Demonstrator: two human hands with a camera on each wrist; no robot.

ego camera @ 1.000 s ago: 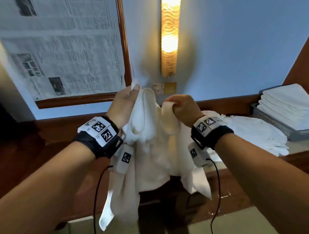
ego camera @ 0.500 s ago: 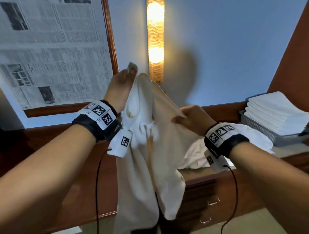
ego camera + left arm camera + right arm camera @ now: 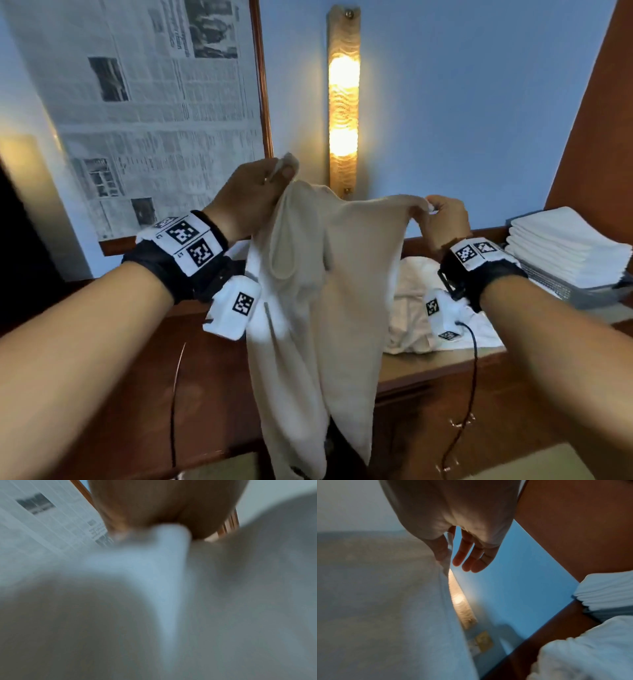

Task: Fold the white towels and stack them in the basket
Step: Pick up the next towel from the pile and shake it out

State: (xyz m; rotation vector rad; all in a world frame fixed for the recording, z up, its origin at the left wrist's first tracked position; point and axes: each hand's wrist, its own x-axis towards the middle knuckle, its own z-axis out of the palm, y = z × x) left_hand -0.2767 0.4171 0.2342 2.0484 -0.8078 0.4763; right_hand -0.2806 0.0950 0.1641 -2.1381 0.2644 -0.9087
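A white towel (image 3: 322,308) hangs in the air in front of me, its top edge stretched between both hands. My left hand (image 3: 253,192) pinches one top corner, raised higher; the cloth (image 3: 154,601) fills the blurred left wrist view. My right hand (image 3: 442,216) pinches the other end of the edge between thumb and forefinger, the other fingers (image 3: 471,558) straight. The towel (image 3: 385,601) drapes to the left of that hand. A grey mesh basket (image 3: 555,287) at the right holds a stack of folded white towels (image 3: 565,246).
Several unfolded white towels (image 3: 418,308) lie heaped on the wooden counter (image 3: 445,363) behind the hanging one. A lit wall lamp (image 3: 343,102) and a framed newspaper sheet (image 3: 144,102) hang on the blue wall. A brown wooden panel (image 3: 596,120) rises at the right.
Both hands have drawn apart, the right one sliding along the top edge to the right, so the bunched towel now hangs spread between them. The view has tilted upward.
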